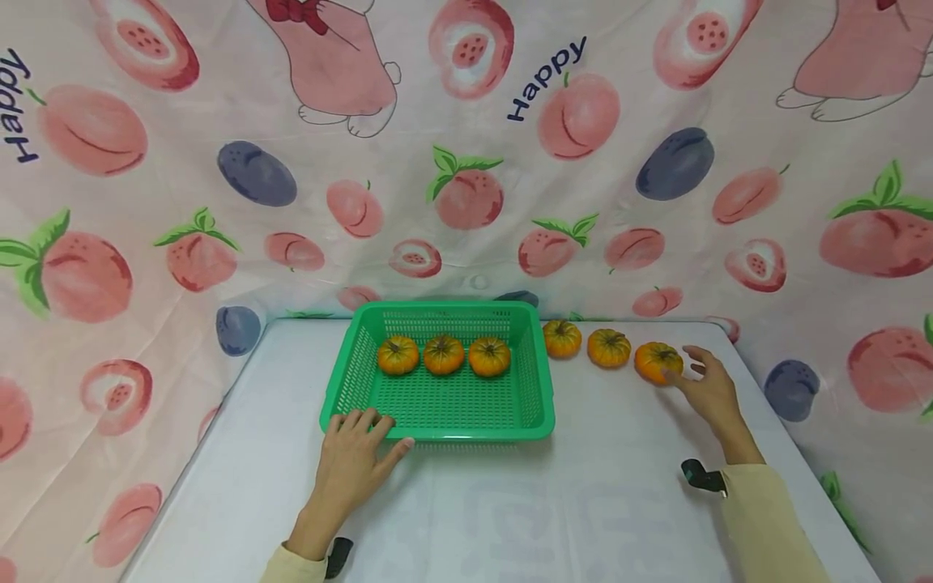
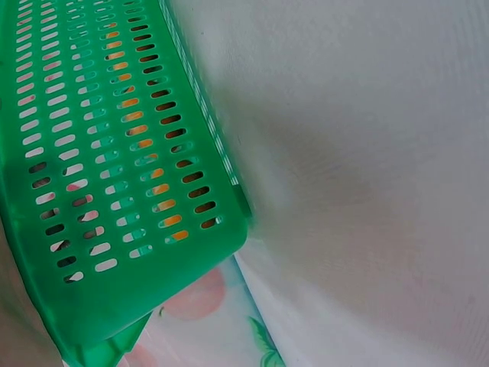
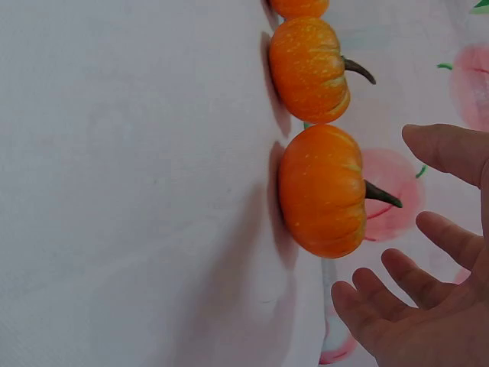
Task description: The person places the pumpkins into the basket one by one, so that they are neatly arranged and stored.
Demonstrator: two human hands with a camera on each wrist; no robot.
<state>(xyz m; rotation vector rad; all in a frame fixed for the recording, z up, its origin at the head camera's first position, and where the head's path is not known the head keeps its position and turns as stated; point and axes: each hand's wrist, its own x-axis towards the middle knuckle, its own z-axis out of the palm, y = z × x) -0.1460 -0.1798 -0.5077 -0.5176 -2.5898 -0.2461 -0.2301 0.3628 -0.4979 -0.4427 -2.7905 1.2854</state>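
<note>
Maybe a roll for the far-right pumpkin (image 1: 656, 361), on the table (image 1: 619, 502) right of the green basket (image 1: 539, 364), from a poke by the right hand (image 1: 712, 397), spread loosely beside it. Perhaps a tipped basket too, from a hard push by the left hand (image 1: 353, 461), loose on the near rim (image 1: 474, 434).

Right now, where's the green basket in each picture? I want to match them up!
Head: just below the middle, the green basket has three pumpkins inside.
Left wrist: it fills much of the left side, seen close up from outside, with orange showing through its holes.
Right wrist: it isn't in this picture.
Shared landmark: the white tabletop shows in all three.
</note>
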